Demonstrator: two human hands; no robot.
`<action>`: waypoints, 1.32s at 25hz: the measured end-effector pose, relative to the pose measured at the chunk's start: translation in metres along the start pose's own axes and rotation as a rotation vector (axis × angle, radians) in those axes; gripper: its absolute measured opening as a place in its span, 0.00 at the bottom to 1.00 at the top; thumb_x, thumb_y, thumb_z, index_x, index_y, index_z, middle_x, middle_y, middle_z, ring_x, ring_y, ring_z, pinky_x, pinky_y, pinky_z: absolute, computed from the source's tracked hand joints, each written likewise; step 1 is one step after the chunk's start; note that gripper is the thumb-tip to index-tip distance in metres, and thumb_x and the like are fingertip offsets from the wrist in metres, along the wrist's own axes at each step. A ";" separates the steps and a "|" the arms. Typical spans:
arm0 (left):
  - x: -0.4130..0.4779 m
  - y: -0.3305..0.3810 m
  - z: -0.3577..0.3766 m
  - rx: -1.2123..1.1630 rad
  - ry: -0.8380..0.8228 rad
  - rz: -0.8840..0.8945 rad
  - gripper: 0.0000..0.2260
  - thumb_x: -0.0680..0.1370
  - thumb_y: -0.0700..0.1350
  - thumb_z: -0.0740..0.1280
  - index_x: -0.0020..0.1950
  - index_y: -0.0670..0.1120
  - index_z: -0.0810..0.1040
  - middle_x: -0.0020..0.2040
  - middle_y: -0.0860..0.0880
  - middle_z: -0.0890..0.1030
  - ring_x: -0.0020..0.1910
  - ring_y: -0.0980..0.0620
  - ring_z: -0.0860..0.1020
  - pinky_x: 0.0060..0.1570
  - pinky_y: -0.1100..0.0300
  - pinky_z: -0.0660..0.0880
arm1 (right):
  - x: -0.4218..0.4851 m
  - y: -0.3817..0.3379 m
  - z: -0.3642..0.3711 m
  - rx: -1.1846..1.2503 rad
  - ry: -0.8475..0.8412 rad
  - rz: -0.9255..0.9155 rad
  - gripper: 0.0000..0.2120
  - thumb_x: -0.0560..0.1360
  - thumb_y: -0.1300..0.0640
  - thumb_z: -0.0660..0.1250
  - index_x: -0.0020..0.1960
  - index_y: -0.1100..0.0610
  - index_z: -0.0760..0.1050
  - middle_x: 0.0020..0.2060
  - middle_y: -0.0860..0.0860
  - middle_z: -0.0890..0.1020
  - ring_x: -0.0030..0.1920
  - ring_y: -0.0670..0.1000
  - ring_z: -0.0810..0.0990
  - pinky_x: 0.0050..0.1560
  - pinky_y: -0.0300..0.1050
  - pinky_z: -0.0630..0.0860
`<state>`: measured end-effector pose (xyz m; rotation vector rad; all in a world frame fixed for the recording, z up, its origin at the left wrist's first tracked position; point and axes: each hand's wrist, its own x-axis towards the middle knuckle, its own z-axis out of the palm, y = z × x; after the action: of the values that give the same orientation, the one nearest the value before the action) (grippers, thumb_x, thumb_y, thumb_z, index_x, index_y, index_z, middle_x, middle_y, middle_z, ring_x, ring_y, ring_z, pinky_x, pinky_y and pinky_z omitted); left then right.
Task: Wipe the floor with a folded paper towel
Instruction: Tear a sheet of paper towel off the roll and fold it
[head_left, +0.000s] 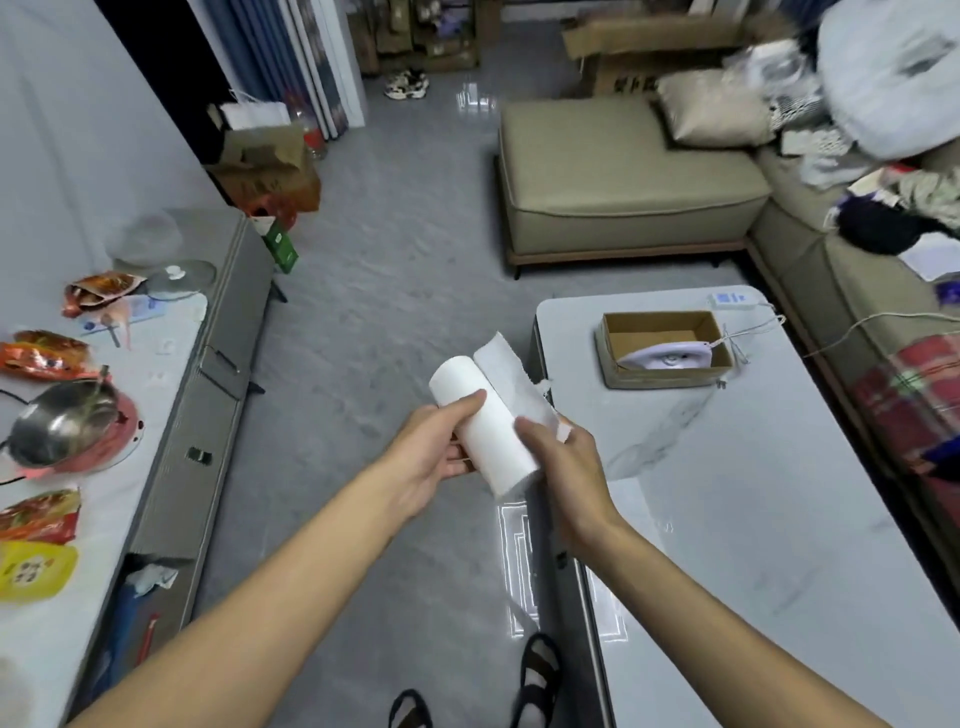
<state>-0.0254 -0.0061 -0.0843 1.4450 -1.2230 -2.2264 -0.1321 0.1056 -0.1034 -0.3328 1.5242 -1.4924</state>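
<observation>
Forearms reach in from the bottom edge, above our sandaled feet (540, 670). Left hand (436, 447): closed around the paper towel roll (483, 415), thumb on top, fingers curled beneath. Right hand (566, 467): thumb and fingers pinch the loose sheet (511, 384), still joined to the roll. The roll is white, tilted, and held between both hands, above the grey floor (363, 312). The sheet is unfolded, with a ragged end at the right fingers. The marble table (727, 467) lies just right of the right hand.

single head view | forward-down (wide-angle) | probably standing height above floor (363, 312)
</observation>
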 end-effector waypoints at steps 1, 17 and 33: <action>-0.014 0.006 -0.011 -0.008 -0.005 0.019 0.17 0.74 0.51 0.70 0.59 0.43 0.78 0.50 0.45 0.85 0.49 0.47 0.84 0.52 0.51 0.79 | -0.014 -0.007 0.013 -0.014 0.001 -0.024 0.11 0.73 0.54 0.67 0.52 0.58 0.81 0.47 0.60 0.85 0.47 0.58 0.84 0.48 0.53 0.78; -0.078 0.048 -0.037 -0.140 -0.041 0.033 0.23 0.69 0.41 0.73 0.63 0.40 0.77 0.58 0.40 0.82 0.58 0.41 0.80 0.59 0.45 0.76 | -0.046 -0.054 -0.007 0.004 0.134 0.000 0.09 0.79 0.60 0.64 0.57 0.60 0.76 0.54 0.55 0.82 0.44 0.45 0.83 0.41 0.36 0.77; -0.073 0.053 -0.010 -0.157 -0.292 -0.004 0.22 0.77 0.53 0.66 0.66 0.41 0.76 0.64 0.41 0.78 0.60 0.44 0.78 0.64 0.49 0.72 | -0.021 -0.149 -0.001 -0.392 -0.548 -0.212 0.11 0.79 0.55 0.65 0.38 0.54 0.71 0.32 0.49 0.71 0.32 0.47 0.68 0.33 0.41 0.61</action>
<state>0.0062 -0.0022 0.0007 1.0947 -1.0915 -2.5385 -0.1824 0.0886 0.0374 -1.0703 1.3433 -1.1144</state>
